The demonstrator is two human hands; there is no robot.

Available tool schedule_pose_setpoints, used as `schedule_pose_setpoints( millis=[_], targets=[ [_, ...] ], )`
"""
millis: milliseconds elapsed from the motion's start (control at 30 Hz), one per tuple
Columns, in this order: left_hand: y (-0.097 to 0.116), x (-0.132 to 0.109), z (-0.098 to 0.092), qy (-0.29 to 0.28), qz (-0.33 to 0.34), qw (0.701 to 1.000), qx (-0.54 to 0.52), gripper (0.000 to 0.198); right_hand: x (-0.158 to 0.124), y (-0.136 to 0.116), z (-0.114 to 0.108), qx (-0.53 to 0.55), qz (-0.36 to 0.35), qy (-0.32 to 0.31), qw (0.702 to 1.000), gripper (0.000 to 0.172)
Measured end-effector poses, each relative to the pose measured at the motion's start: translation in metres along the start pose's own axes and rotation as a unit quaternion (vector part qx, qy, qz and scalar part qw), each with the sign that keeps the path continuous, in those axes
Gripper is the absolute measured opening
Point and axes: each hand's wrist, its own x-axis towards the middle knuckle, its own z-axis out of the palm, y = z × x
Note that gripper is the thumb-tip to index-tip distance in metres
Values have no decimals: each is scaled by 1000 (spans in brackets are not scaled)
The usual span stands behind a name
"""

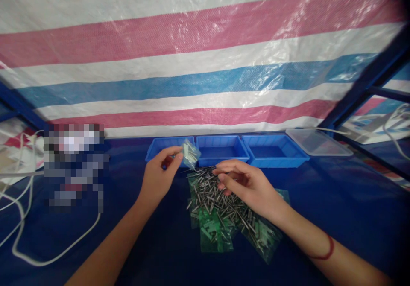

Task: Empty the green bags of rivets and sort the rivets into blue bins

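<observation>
My left hand (162,170) pinches a small clear plastic bag (191,153) with pale, slim pieces inside, held up in front of the left blue bin. Over the far side of a heap of thin metal pins or screws (208,192) is my right hand (245,183). Its fingers are curled and the thumb is close to the fingertips; anything between them is too small to make out. Beneath the heap's near side lie a green-tinted plastic bag (216,237) and another clear bag (265,243), both with small pieces in them.
A row of blue bins (221,149) stands along the back of the dark blue table (153,252). A clear lid (323,143) lies at their right. White cables (57,258) run across the left side, near a blurred-out object (75,166). Striped sheeting (192,72) hangs behind.
</observation>
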Motion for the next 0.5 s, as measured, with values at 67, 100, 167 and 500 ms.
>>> schedule_pose_setpoints(
  millis=[67, 100, 167, 500],
  targets=[
    [-10, 10, -10, 37, 3, 997, 60, 29, 0, -1, 0, -21, 8, -7, 1000, 20],
    [-14, 14, -15, 34, 15, 993, 108, 28, -1, -3, 0, -24, 12, -13, 1000, 19],
    [-18, 18, -21, 46, 59, 976, 205, 24, -1, -5, 1, -2, 23, -28, 999, 18],
    [46, -33, 13, -175, 103, 979, -29, 26, -9, -12, 7, 142, 49, -141, 979, 30]
  ],
)
